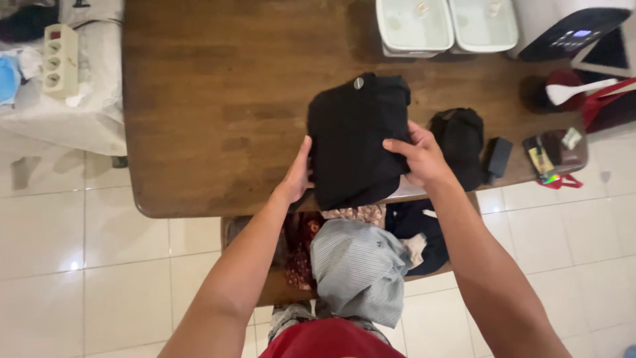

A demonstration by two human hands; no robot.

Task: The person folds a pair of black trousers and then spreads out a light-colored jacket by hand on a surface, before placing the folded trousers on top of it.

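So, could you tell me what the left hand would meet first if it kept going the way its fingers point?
The left hand already touches the folded black garment; straight on along its edge looks like bare wooden table, though depth is unclear.

Wide bare stretch of wooden table left of the folded black garment: free passage there. Far edge blocked by two white lidded containers. Right side crowded: black cap just beside the garment, small black case, white spoon. Near edge hemmed by a pile of clothes below the table.
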